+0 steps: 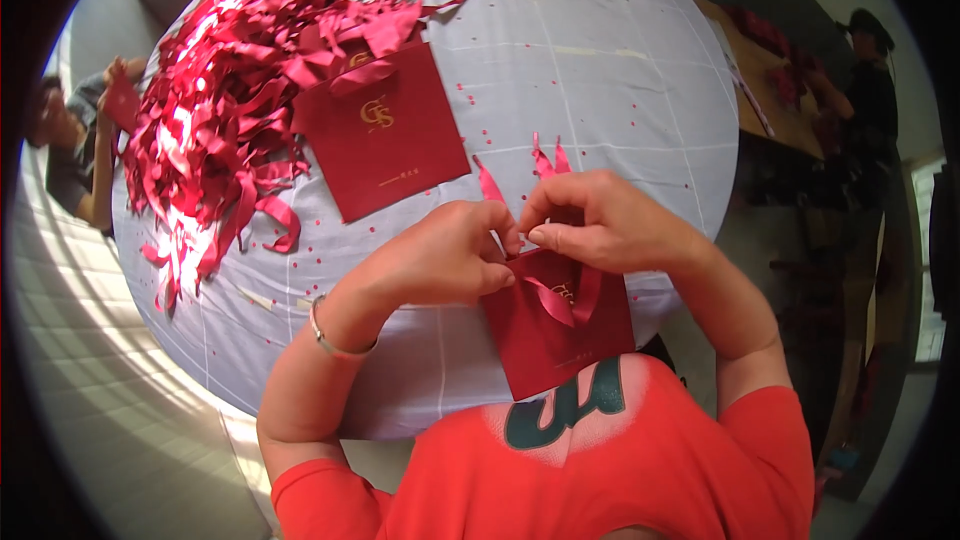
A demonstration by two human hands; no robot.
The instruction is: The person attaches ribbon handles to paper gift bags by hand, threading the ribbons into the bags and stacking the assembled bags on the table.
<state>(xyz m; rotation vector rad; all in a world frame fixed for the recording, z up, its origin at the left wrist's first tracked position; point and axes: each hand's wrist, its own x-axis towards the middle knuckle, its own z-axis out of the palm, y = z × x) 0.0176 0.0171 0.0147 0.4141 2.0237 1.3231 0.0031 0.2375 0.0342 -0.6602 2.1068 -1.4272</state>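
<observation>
A small red paper gift bag with gold print lies tilted at the table's near edge, against my chest. My left hand is closed at the bag's upper left corner, its thumb against the front face. At the bag's top edge my right hand pinches a ribbon, its thumb and forefinger pressed together. A pink-red ribbon loop hangs over the front of the bag. Cut ribbon ends stand up beyond my fingers. What lies exactly between the fingertips is partly hidden.
A larger red gift bag lies farther left, beside a big heap of bags and ribbons. Red scraps dot the round, pale-clothed table. One person sits at the far left; another is by a wooden table at right.
</observation>
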